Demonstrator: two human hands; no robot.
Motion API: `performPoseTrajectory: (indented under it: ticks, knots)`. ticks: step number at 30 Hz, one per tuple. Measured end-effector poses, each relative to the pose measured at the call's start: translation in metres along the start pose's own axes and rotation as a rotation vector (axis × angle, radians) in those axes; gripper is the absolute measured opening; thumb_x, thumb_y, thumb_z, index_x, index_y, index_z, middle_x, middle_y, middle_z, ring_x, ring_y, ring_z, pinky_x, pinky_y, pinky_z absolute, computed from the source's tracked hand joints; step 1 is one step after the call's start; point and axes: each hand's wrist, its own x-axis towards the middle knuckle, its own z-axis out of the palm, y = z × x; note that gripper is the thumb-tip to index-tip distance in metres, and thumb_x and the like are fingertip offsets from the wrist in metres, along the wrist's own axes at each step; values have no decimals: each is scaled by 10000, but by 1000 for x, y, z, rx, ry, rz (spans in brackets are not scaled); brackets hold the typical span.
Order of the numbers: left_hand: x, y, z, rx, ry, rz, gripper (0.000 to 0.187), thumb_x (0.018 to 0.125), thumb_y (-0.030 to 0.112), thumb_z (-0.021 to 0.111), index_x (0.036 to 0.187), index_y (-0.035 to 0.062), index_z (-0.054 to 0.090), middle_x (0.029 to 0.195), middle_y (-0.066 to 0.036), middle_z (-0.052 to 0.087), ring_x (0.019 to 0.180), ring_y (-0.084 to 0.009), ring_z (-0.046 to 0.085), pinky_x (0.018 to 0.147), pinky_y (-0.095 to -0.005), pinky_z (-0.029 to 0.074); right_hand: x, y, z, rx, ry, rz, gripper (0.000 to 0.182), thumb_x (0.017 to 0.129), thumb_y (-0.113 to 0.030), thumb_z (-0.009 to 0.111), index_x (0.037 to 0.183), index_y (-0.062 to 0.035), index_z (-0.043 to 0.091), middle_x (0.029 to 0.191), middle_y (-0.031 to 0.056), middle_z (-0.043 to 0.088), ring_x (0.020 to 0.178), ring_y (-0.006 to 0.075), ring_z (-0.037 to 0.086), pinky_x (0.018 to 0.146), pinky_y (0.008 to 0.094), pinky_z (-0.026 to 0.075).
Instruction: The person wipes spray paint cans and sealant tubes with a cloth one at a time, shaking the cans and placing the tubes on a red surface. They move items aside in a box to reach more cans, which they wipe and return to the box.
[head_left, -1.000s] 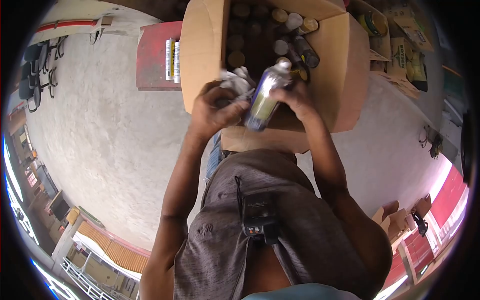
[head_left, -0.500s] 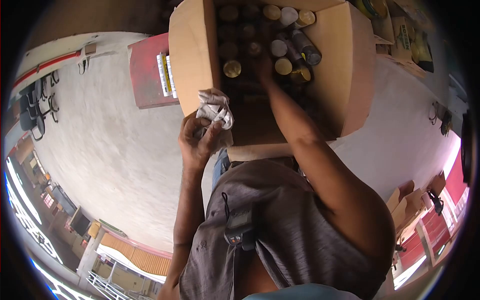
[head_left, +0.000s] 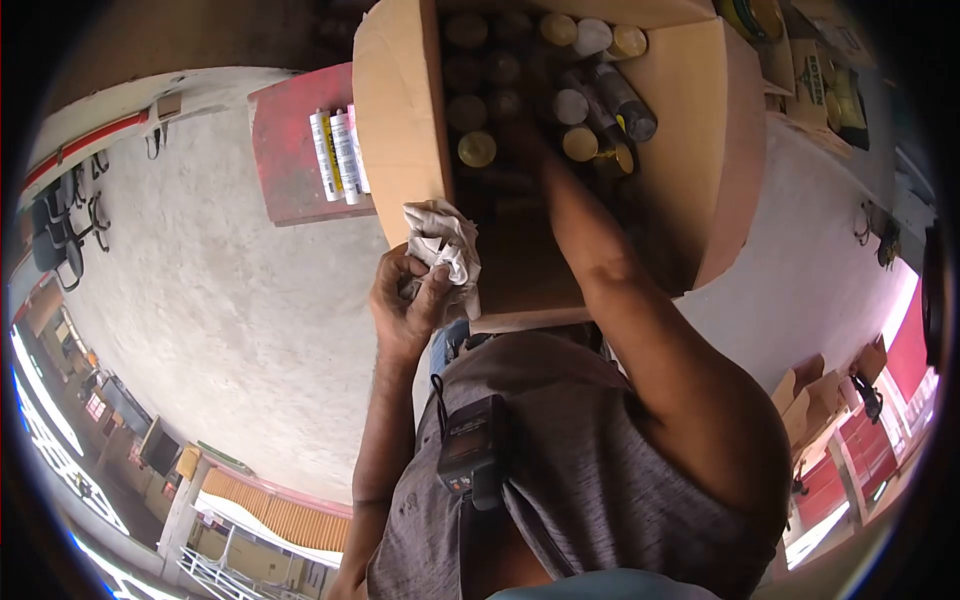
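Observation:
A crumpled, pale cloth rag (head_left: 445, 240) is pinched in my left hand (head_left: 408, 295), beside the near left edge of an open cardboard box (head_left: 400, 120). My right hand (head_left: 530, 140) reaches down into the box's dark interior, among several round-topped cans. Shadow hides its fingers, so whether it grips anything does not show. Close to that hand are a pale-topped can (head_left: 571, 107) and a yellowish-topped can (head_left: 580, 143). A dark cylindrical can (head_left: 627, 105) leans toward the box's right wall. Left of the hand stands another yellow-topped can (head_left: 477, 149).
Several white sealant cartridges (head_left: 335, 155) lie on a red surface (head_left: 285, 150) left of the box. A carton with printed lettering (head_left: 808, 75) sits at the upper right. More opened cardboard boxes (head_left: 810, 400) are at the lower right. Pale concrete floor (head_left: 220, 300) spreads to the left.
The view has shifted slightly, so the box sits a little further right and lower. My left hand still holds the rag; my right hand stays inside the box.

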Motion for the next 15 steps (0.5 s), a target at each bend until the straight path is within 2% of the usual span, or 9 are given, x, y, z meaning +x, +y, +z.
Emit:
performPoseTrajectory:
  ticks: [6,10,11,12,13,14,15]
  knots:
    - [-1,0,2,-59,-13,-26,306,892,226,782,935,30,550,1061,-113,659,931,-119,583,834,-280,498,-20,17,-8,198,-125,186,460,958,-283,611,1322,-6,558,1173,252,669,1136,403,638,965,460,508]
    - [-1,12,2,44,0,-33,295,894,223,772,956,19,568,931,-67,647,846,-105,581,770,-269,502,-22,4,-10,347,-221,269,452,973,-279,599,1328,-4,551,1170,256,666,1138,408,636,959,451,510]
    - [-2,12,3,26,7,-35,299,886,222,781,951,18,572,902,-58,643,830,-103,579,753,-266,498,-23,-12,-72,354,-230,248,452,973,-279,599,1328,-4,551,1170,256,666,1138,408,636,959,451,510]
    - [-2,11,1,9,22,-36,302,877,221,789,945,18,576,873,-48,639,813,-102,577,736,-263,495,-17,-61,-137,177,-517,497,401,949,-313,524,1196,-33,670,1125,255,692,1076,416,663,919,496,527]
    - [-3,6,-1,-47,27,-94,295,865,209,797,928,21,579,859,-44,639,797,-103,577,715,-259,486,-14,-71,-170,83,-606,385,384,924,-301,565,1185,-41,675,1130,258,687,1068,427,658,906,502,530]
    - [-4,9,0,-10,30,-57,308,870,226,802,929,23,578,858,-44,641,783,-98,576,697,-255,479,-17,-74,-194,-13,-690,277,372,900,-289,605,1174,-50,680,1136,261,682,1059,437,653,894,507,533]
    - [-6,13,0,-37,32,-69,322,870,242,807,931,23,579,862,-49,645,787,-96,579,701,-254,482,-28,-78,-216,-22,-482,300,383,876,-289,652,1177,-53,676,1100,249,689,1046,442,654,896,510,531]
